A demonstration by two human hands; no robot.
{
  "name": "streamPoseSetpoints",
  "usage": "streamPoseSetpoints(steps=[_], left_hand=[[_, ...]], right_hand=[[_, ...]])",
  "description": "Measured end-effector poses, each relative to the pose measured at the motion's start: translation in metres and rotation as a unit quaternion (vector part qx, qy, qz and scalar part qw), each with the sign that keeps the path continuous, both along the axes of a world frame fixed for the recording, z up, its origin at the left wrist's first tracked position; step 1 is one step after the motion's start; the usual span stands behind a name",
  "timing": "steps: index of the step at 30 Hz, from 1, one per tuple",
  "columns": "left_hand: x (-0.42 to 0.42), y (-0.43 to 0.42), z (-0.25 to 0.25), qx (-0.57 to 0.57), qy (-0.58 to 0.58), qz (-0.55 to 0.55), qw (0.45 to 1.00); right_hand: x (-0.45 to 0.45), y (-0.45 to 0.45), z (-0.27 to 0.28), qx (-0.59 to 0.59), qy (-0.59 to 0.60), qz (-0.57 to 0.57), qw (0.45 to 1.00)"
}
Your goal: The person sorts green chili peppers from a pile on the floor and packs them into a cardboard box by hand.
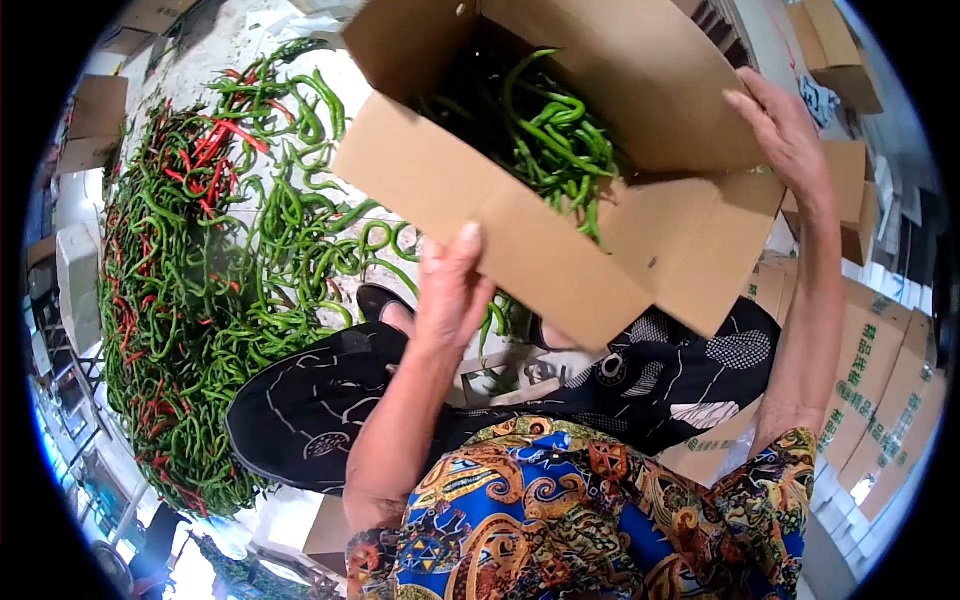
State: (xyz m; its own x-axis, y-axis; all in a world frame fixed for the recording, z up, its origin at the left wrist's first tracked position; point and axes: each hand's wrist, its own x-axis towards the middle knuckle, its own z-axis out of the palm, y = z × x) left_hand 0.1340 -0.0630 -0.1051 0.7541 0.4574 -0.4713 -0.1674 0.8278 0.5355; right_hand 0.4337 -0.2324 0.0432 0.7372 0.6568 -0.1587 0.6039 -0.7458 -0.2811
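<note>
An open cardboard box is tilted above my lap, with long green peppers inside it. My left hand grips the near side of the box, thumb on the outer face. At the upper right, my right hand holds the edge of a raised flap. Another flap hangs open at the box's lower right. On the floor to the left lies a large pile of green and red peppers, with looser green ones spread between the pile and the box.
Flat printed cartons lie at the right. More cardboard boxes stand at the upper right, and another box is at the upper left. My knees, in dark patterned trousers, are under the box.
</note>
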Motion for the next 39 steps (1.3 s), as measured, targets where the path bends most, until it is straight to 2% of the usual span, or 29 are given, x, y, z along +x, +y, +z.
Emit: streamPoseSetpoints(steps=[1,2,3,5,7,8,9,11,12,13,14,15,16,18,19,20,21,22,24,26,27,29,31,32,33,35,37,38,39], left_hand=[[0.005,-0.007,0.001,-0.010,-0.025,-0.014,1.000],[0.007,-0.008,0.004,-0.012,-0.031,-0.065,0.997],[0.008,-0.009,0.008,-0.013,-0.037,-0.115,0.993],[0.009,-0.008,0.015,-0.004,-0.032,-0.163,0.986],[-0.003,-0.001,0.045,0.097,0.104,-0.191,0.971],[-0.015,-0.002,0.047,0.114,0.072,-0.200,0.970],[-0.028,0.003,0.072,0.159,0.049,-0.215,0.962],[-0.069,0.009,0.110,0.244,-0.015,-0.217,0.945],[-0.092,0.020,0.136,0.262,-0.007,-0.260,0.929],[-0.119,0.038,0.163,0.224,-0.073,-0.237,0.942],[-0.146,0.061,0.168,0.323,-0.120,-0.243,0.907],[-0.178,0.071,0.163,0.310,-0.164,-0.148,0.925],[-0.212,0.074,0.157,0.191,-0.129,-0.033,0.973],[-0.254,0.096,0.142,0.178,0.020,0.212,0.961],[-0.279,0.108,0.116,0.164,0.103,0.271,0.943],[-0.304,0.117,0.084,0.145,0.188,0.302,0.923],[-0.329,0.119,0.050,0.132,0.274,0.313,0.900],[-0.359,0.113,0.008,0.123,0.303,0.312,0.892],[-0.384,0.088,-0.047,0.102,0.422,0.302,0.849],[-0.393,0.057,-0.094,0.073,0.455,0.254,0.850],[-0.390,0.042,-0.113,0.075,0.472,0.224,0.849],[-0.375,0.021,-0.134,0.079,0.463,0.202,0.860],[-0.373,-0.002,-0.172,0.269,0.510,0.130,0.806],[-0.365,-0.011,-0.172,0.318,0.564,0.068,0.759],[-0.360,-0.017,-0.158,0.415,0.561,-0.015,0.716],[-0.343,-0.024,-0.135,0.536,0.519,-0.136,0.652],[-0.334,-0.037,-0.136,0.605,0.440,-0.247,0.617],[-0.338,-0.047,-0.156,0.626,0.428,-0.297,0.581],[-0.344,-0.051,-0.177,0.669,0.417,-0.287,0.544]], right_hand=[[0.004,0.010,-0.003,-0.041,-0.073,-0.018,0.996],[0.008,0.016,-0.014,-0.015,-0.126,-0.045,0.991],[0.007,0.019,-0.018,0.005,-0.222,0.012,0.975],[0.001,0.034,-0.024,0.057,-0.402,0.129,0.905],[-0.026,0.062,-0.015,0.093,-0.342,0.187,0.916],[-0.040,0.072,-0.011,0.106,-0.298,0.220,0.923],[-0.054,0.079,-0.007,0.096,-0.200,0.228,0.948],[-0.076,0.094,-0.002,0.099,-0.097,0.279,0.950],[-0.095,0.103,0.004,0.119,-0.068,0.262,0.955],[-0.117,0.110,0.010,0.134,-0.037,0.246,0.959],[-0.140,0.118,0.017,0.145,-0.008,0.248,0.958],[-0.161,0.123,0.021,0.154,0.022,0.250,0.956],[-0.176,0.128,0.020,0.143,0.033,0.283,0.948],[-0.211,0.135,0.016,0.105,0.088,0.305,0.942],[-0.225,0.137,0.005,0.093,0.094,0.323,0.937],[-0.237,0.139,-0.002,0.087,0.045,0.349,0.932],[-0.250,0.142,-0.009,0.081,-0.005,0.373,0.924],[-0.262,0.144,-0.015,0.088,-0.014,0.372,0.924],[-0.271,0.143,-0.036,0.099,0.031,0.364,0.925],[-0.280,0.143,-0.060,0.108,0.098,0.340,0.929],[-0.282,0.144,-0.075,0.093,0.160,0.331,0.925],[-0.275,0.134,-0.127,0.018,0.370,0.189,0.909],[-0.280,0.127,-0.162,-0.007,0.468,0.088,0.879],[-0.283,0.121,-0.176,-0.013,0.499,0.047,0.865],[-0.288,0.117,-0.186,-0.016,0.519,0.017,0.854],[-0.298,0.106,-0.202,-0.013,0.547,-0.034,0.837],[-0.308,0.103,-0.212,-0.009,0.562,-0.060,0.825],[-0.311,0.102,-0.214,-0.008,0.566,-0.068,0.822],[-0.313,0.102,-0.216,-0.007,0.569,-0.074,0.819]])
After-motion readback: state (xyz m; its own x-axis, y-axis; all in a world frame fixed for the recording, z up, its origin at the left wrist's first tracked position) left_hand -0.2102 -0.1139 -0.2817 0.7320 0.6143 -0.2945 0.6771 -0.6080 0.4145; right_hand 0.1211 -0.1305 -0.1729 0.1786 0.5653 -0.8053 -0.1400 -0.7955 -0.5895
